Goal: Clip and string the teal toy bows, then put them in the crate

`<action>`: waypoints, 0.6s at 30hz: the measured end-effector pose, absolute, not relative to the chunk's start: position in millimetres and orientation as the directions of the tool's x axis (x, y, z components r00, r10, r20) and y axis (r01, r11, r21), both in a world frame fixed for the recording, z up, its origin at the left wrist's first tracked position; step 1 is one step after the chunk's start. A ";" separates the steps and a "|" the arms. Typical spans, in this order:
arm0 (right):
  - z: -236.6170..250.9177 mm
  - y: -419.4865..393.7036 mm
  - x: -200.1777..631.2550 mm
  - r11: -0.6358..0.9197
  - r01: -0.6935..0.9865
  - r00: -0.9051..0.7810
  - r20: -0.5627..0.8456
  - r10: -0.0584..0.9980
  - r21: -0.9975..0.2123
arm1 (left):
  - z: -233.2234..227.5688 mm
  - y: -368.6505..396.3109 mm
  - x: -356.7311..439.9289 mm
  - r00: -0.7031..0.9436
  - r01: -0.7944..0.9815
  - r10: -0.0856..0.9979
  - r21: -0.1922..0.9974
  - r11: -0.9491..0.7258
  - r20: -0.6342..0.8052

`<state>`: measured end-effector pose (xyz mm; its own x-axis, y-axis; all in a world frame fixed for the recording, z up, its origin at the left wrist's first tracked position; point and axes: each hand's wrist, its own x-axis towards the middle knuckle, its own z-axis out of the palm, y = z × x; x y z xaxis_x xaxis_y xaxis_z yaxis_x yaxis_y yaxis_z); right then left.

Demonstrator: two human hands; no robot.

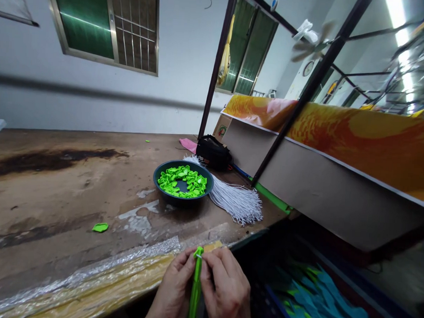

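A: Where's the piece?

B: Pinched upright between both hands, left hand (174,291) and right hand (223,291) closed on the green strip (195,285) just off the bench (73,195) edge.

A: Tip?

B: Keep fingertips tight at its top, where something white sits. The bowl (183,180) of green pieces and the white cords (234,200) lie beyond the hands.

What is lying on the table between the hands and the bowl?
In the head view, only bare worn table and the clear plastic strip at its edge lie between the hands and the bowl.
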<state>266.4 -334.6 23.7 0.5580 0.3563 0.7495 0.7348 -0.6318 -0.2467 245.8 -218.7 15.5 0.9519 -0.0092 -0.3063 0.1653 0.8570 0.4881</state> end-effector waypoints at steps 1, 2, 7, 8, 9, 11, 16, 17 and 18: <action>22.0 -334.1 266.5 -0.623 0.741 0.559 0.744 0.366 -0.250 | 15.6 -218.9 245.3 0.948 0.162 -0.003 0.477 0.864 -0.317; 20.1 -333.7 266.6 -0.613 0.748 0.559 0.740 0.375 -0.254 | 15.6 -219.2 244.8 0.944 0.158 0.003 0.459 0.874 -0.330; 11.5 -333.4 267.0 -0.564 0.762 0.581 0.721 0.378 -0.319 | 12.9 -222.8 245.3 0.936 0.110 0.045 0.412 0.904 -0.348; 10.6 -333.2 267.2 -0.574 0.746 0.602 0.711 0.364 -0.337 | 11.9 -224.0 246.2 0.939 0.106 0.053 0.433 0.895 -0.339; 9.8 -333.0 267.8 -0.592 0.721 0.630 0.695 0.346 -0.359 | 10.8 -224.8 247.2 0.942 0.106 0.060 0.463 0.880 -0.331; 7.4 -333.2 270.0 -0.615 0.671 0.694 0.643 0.325 -0.413 | 8.8 -222.6 249.2 0.945 0.111 0.087 0.562 0.820 -0.314; -10.5 -353.1 273.4 -0.554 0.573 0.813 0.502 0.293 -0.604 | 18.2 -154.5 237.2 0.933 -0.031 0.359 0.989 0.145 -0.023; -15.4 -360.9 273.2 -0.555 0.525 0.843 0.484 0.236 -0.645 | 23.9 -127.0 225.9 0.900 -0.059 0.430 0.997 -0.059 0.079; -20.1 -368.4 273.8 -0.553 0.469 0.874 0.453 0.177 -0.689 | 30.6 -96.4 209.3 0.841 -0.063 0.509 0.968 -0.244 0.183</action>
<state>273.8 -368.4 -20.1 0.8738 0.1769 0.4529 0.4689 -0.5528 -0.6888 209.3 -96.4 30.6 0.8409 0.5092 0.1835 -0.0635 -0.2439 0.9677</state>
